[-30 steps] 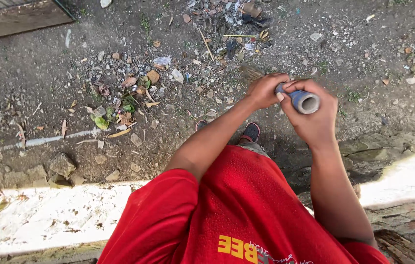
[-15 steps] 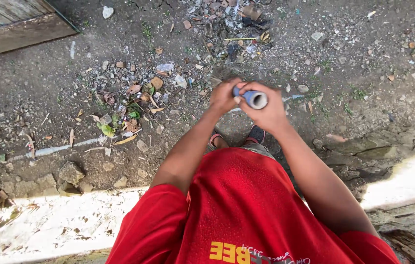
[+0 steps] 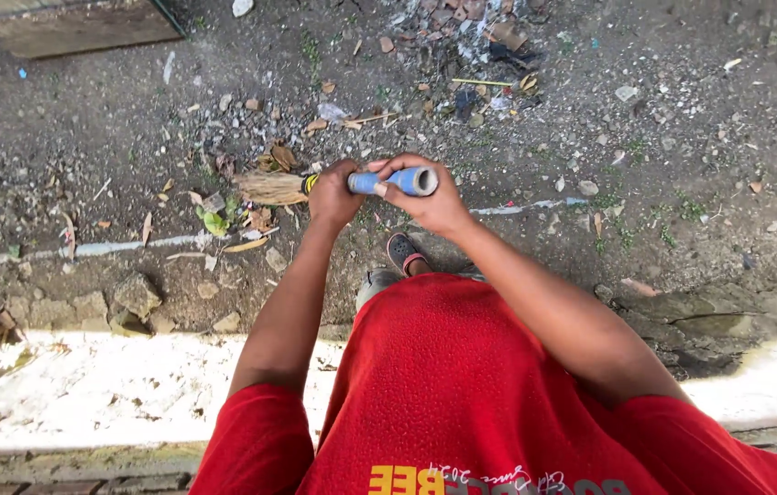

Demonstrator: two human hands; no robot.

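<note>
Both hands grip a broom over littered dirt.

The left hand (image 3: 333,194) wraps the broom handle (image 3: 395,181) lower down, the right hand (image 3: 434,203) closes around its blue top end; the bristles (image 3: 271,188) lie beyond the left fist among leaves (image 3: 214,218). A hard stroke could scatter debris or snag on stones (image 3: 136,295).

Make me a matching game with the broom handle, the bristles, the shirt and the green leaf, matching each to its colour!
Things:
1. broom handle
2. bristles
3. shirt
4. leaf

Colours:
A. red
B. green
C. blue
D. straw brown

Pairs: 1-C, 2-D, 3-A, 4-B. The left hand and right hand both grip the handle.
</note>
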